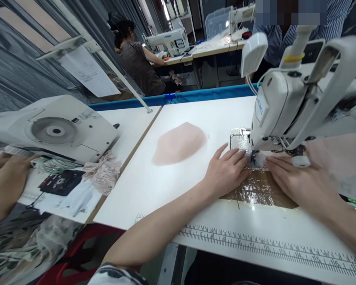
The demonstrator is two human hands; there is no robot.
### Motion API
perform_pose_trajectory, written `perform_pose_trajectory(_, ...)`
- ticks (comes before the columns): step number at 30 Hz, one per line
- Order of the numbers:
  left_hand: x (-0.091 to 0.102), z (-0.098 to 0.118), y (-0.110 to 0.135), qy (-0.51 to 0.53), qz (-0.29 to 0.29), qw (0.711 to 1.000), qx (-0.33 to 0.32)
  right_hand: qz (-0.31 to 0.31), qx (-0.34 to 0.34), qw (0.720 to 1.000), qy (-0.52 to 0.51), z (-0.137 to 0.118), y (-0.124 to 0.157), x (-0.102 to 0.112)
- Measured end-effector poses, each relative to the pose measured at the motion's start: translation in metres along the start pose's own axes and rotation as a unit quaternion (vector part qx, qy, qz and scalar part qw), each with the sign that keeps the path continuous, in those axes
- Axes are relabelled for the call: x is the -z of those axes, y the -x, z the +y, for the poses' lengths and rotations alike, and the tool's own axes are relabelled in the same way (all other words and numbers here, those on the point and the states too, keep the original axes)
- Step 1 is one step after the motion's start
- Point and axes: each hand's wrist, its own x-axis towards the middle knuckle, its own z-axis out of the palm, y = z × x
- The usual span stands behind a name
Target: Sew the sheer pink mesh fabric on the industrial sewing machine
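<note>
My left hand [228, 170] lies spread on the table just left of the presser foot [253, 157], its fingertips at the needle plate area. On the other side, my right hand [296, 178] rests flat with outstretched fingers pointing at the foot, on pale sheer fabric [326, 156] that runs under the sewing machine [273, 99]. The right thumb is hidden. A loose piece of sheer pink fabric [180, 144] lies on the white table left of my hands. Shiny clear tape over brown board [261, 188] covers the table before the needle.
A ruler scale [255, 245] runs along the front edge. On the left stand another machine [56, 126], a pink yarn bundle [103, 172], a black pouch [61, 183] and a co-worker's arm [6, 186]. A thin pole [121, 79] rises behind. Other people work farther back.
</note>
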Motion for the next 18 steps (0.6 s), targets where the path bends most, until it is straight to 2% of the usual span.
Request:
perform_pose_trajectory(3,0.006,0.004,0.000,0.082,0.015,0.996,-0.024,-0.044,-0.047,0.987,-0.146,-0.005,-0.001,0.011)
perform_pose_trajectory(4,0.008,0.005,0.000,0.127,0.016,0.991,-0.022,-0.079,-0.072,0.969,-0.222,-0.008,-0.002,0.016)
perform_pose_trajectory(6,0.013,0.005,0.000,0.259,0.006,0.966,-0.009,-0.150,-0.144,0.900,-0.382,-0.014,-0.004,0.026)
perform_pose_trajectory(7,0.016,0.004,0.000,0.345,-0.010,0.938,0.007,-0.174,-0.183,0.857,-0.449,-0.016,-0.005,0.030)
perform_pose_trajectory(8,0.019,0.002,0.000,0.438,-0.034,0.898,0.032,-0.185,-0.222,0.817,-0.499,-0.018,-0.006,0.033)
perform_pose_trajectory(9,0.023,0.001,0.000,0.527,-0.063,0.845,0.067,-0.184,-0.254,0.787,-0.532,-0.018,-0.007,0.035)
perform_pose_trajectory(11,0.030,-0.003,-0.001,0.645,-0.101,0.741,0.154,-0.173,-0.299,0.756,-0.557,-0.016,-0.009,0.036)
perform_pose_trajectory(12,0.034,-0.005,-0.002,0.671,-0.102,0.709,0.192,-0.171,-0.313,0.750,-0.557,-0.015,-0.010,0.035)
perform_pose_trajectory(13,0.037,-0.007,-0.002,0.681,-0.089,0.694,0.216,-0.174,-0.323,0.744,-0.559,-0.015,-0.011,0.034)
perform_pose_trajectory(14,0.039,-0.008,-0.003,0.680,-0.068,0.694,0.227,-0.180,-0.332,0.734,-0.564,-0.015,-0.012,0.033)
perform_pose_trajectory(18,0.043,-0.008,-0.008,0.648,-0.007,0.724,0.236,-0.190,-0.350,0.674,-0.622,-0.019,-0.013,0.030)
